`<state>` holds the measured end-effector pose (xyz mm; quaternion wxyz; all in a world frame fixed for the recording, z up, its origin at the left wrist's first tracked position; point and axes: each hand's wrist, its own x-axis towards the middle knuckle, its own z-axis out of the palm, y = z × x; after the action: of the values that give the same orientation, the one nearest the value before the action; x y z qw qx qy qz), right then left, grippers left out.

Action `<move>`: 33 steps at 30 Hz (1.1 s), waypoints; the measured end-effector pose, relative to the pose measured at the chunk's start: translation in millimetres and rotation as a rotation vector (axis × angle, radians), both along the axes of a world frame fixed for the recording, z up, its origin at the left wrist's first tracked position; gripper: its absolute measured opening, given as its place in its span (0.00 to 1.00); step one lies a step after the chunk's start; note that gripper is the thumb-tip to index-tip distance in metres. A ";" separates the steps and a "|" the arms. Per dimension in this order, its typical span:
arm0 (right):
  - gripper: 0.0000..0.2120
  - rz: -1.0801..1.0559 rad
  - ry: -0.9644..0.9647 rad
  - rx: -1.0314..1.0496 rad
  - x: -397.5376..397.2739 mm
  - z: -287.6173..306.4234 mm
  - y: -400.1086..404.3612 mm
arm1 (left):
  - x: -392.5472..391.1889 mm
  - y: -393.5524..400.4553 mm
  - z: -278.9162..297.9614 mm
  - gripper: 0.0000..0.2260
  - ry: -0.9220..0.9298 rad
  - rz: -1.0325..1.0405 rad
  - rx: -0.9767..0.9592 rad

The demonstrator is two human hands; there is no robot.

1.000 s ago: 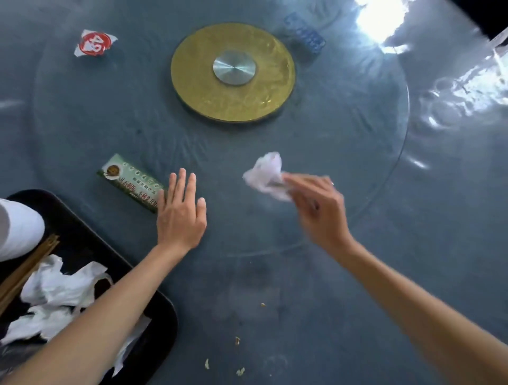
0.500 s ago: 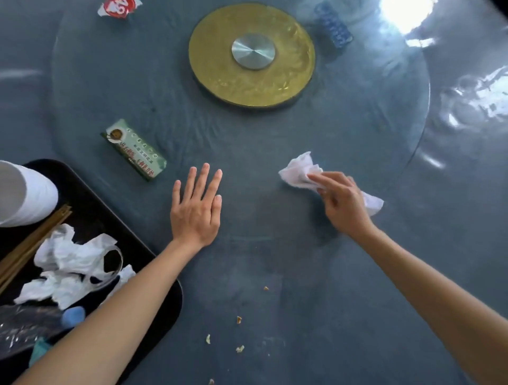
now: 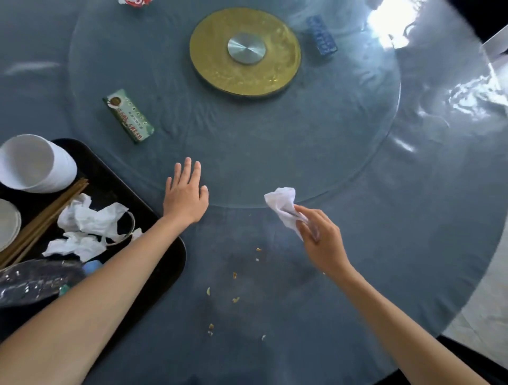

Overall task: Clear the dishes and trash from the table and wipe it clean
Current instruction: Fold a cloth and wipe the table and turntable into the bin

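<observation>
Grey-blue cloth covers the round desk point(image 3: 371, 247), and a glass turntable point(image 3: 343, 132) sits on its middle over a gold disc point(image 3: 214, 63) with a silver hub. We see the right hand point(image 3: 320, 241) near the front edge of the desk, fingers curled round a crumpled white tissue point(image 3: 283, 203), which sticks up from the grip at the turntable's near rim; whether the tissue touches the surface, we cannot tell. The left hand point(image 3: 185, 196) lies flat with fingers straight and close together, holding nothing, palm down on the turntable's near rim. Small food crumbs point(image 3: 235, 274) are scattered on the cloth between the two forearms, toward the front edge. At the left edge of the desk stands a black tray point(image 3: 162, 228) holding a white cup point(image 3: 35, 165) on its side, chopsticks point(image 3: 41, 222), used tissues point(image 3: 88, 219) and a clear plastic bottle point(image 3: 35, 280). A green box point(image 3: 129, 119) lies on the turntable's left part, a blue box point(image 3: 321, 35) on its far right part, and a red and white wrapper point(image 3: 132, 1) is cut off at the far edge.
</observation>
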<state>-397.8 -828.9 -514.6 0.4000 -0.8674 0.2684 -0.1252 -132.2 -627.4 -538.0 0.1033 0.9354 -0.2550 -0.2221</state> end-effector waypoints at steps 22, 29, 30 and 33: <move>0.19 0.515 -0.017 -0.162 -30.2 -49.2 102.4 | -104.1 86.1 6.9 0.26 -0.094 -0.224 0.101; 0.26 0.326 0.141 -0.276 19.3 -48.2 112.5 | -133.9 132.7 -1.0 0.28 -0.094 -0.188 0.069; 0.27 0.343 0.156 -0.303 17.1 -47.7 120.2 | -138.1 138.4 -1.9 0.29 -0.107 -0.193 0.055; 0.27 0.442 0.154 -0.346 2.1 -47.9 139.6 | -155.9 152.8 -4.3 0.29 -0.144 -0.222 0.001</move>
<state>-395.8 -689.3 -562.4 0.2422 -0.9671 0.0770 -0.0124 -288.0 -474.6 -542.3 0.0590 0.9150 -0.3635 -0.1647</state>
